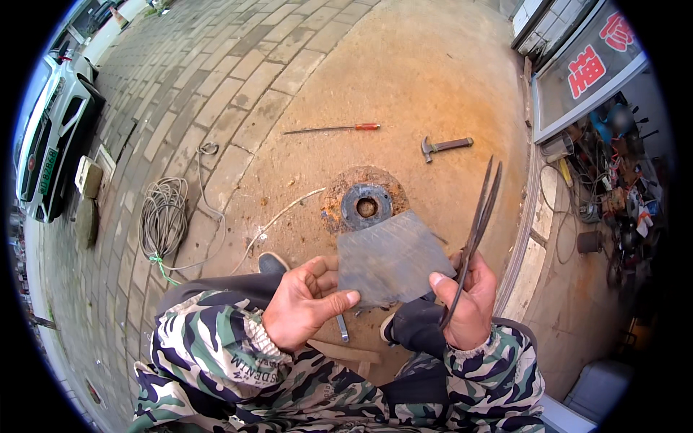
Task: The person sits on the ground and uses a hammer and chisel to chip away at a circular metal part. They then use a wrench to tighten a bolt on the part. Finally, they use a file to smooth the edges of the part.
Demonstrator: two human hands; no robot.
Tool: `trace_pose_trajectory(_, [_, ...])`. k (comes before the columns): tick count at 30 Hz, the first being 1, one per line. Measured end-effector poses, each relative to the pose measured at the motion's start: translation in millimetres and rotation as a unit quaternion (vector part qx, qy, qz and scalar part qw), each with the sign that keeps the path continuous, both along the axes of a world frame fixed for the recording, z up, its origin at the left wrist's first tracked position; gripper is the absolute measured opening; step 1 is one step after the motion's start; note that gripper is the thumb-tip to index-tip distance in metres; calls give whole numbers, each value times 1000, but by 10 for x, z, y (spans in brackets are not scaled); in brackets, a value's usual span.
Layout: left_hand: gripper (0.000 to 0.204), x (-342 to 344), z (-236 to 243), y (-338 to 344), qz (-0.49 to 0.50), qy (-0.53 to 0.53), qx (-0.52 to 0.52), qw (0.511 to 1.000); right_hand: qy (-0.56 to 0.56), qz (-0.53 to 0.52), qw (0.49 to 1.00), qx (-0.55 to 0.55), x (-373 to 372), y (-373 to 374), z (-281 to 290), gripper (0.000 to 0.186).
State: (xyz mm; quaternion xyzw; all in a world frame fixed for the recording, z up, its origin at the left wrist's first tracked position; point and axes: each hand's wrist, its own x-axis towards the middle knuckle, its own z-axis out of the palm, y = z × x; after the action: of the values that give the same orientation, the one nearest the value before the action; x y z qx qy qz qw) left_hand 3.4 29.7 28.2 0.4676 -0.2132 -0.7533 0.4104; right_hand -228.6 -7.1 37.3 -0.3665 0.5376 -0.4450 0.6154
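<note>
A thin grey sheet (390, 263) with an irregular outline is held up in front of me. My left hand (310, 299) is closed on its left edge, thumb on top and fingers behind. My right hand (469, 292) pinches the right corner with the thumb. That same hand also grips a dark metal tool (478, 224) with two long slim arms, like tongs or shears; its arms stand slightly apart, pointing away from me. Just beyond the sheet lies a dark round metal ring (354, 204) with a hole in its middle, on a rusty, dirt-covered patch, partly hidden by the sheet.
Farther off lie a red-handled screwdriver (367, 127) and a claw hammer (447, 145). A wrench (342, 329) and a wooden piece (345, 352) are near my feet. Left are a coiled rope (163, 216) and a parked car (54, 137). Cluttered tools (624, 195) fill the right doorway.
</note>
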Motion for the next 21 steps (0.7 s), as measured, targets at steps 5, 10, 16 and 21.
trace_pose_trajectory(5, [54,-6,-113,103,9,44,-14,999,-8,19,1000,-12,61,20,-56,25])
trace_pose_trajectory(10, [59,-66,-98,157,-42,13,-31,999,-32,18,999,7,98,44,9,26])
trace_pose_trajectory(16, [57,-129,-35,205,7,14,-40,999,-35,27,999,3,211,57,100,33])
trace_pose_trajectory(21, [51,-162,-194,116,9,-16,-62,998,-12,19,1000,-4,149,19,-24,33])
